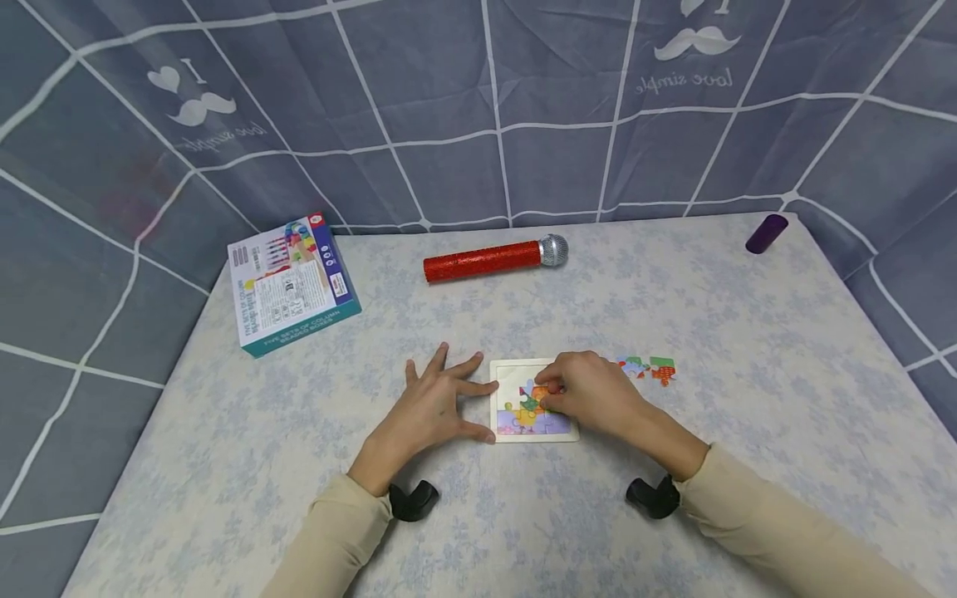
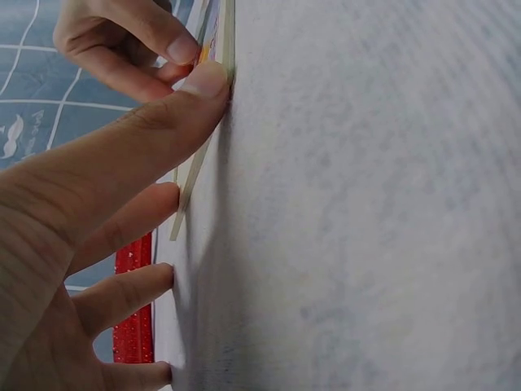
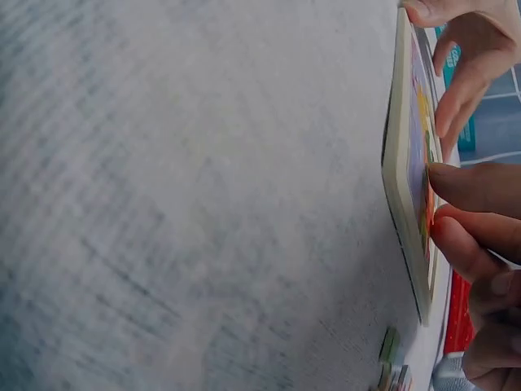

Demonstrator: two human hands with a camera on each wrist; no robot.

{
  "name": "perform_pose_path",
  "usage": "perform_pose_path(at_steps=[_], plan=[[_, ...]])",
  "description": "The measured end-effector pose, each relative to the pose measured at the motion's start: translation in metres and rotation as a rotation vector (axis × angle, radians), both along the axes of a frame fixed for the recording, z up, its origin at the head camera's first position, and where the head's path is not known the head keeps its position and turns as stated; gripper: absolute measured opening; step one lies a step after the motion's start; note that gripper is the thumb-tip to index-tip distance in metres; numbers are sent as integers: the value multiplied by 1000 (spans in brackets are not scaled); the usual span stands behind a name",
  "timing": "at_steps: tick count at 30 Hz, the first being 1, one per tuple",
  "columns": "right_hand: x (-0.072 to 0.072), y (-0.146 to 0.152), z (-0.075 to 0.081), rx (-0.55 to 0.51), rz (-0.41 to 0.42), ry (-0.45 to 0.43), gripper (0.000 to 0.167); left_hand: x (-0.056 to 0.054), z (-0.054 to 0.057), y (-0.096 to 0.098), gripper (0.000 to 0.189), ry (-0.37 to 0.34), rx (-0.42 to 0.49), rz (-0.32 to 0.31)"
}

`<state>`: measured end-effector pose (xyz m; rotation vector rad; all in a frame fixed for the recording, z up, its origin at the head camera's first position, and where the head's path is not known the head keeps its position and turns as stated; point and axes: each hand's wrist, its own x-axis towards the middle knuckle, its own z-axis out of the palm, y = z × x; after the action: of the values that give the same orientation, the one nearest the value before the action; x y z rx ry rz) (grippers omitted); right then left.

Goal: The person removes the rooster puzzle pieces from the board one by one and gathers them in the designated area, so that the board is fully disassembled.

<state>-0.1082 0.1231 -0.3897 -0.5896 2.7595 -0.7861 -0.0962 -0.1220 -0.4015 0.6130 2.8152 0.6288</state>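
Note:
A small jigsaw puzzle sits in a pale tray (image 1: 535, 438) at the middle of the table, with purple, yellow and orange pieces filling its lower part. My left hand (image 1: 428, 407) is spread beside it, thumb and index fingertip touching the tray's left edge. From the right, my right hand (image 1: 598, 392) reaches over the tray and pinches an orange puzzle piece (image 3: 430, 213) between thumb and fingers, low against the picture. The fingers partly hide that piece. Several loose puzzle pieces (image 1: 662, 370) lie just right of the tray, partly behind the right hand.
A red glittery microphone (image 1: 482, 261) lies behind the tray. At the back left is a teal and white box (image 1: 293, 282). A dark purple cylinder (image 1: 766, 233) lies at the far right corner. A grey-blue curtain (image 1: 449, 108) with white lines hangs behind the table.

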Motion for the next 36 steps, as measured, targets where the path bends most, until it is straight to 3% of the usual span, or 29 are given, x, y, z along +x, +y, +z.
perform_pose_path(at_steps=[15,28,36], plan=[[0,-6,-2,-26,-25,-21,13,-1,0,1,71,2,-1,-4],[1,-4,0,-48,-38,-12,17,-1,1,2,71,-9,3,4],[2,1,-3,-175,-38,-29,10,-1,1,1,71,-3,-6,2]])
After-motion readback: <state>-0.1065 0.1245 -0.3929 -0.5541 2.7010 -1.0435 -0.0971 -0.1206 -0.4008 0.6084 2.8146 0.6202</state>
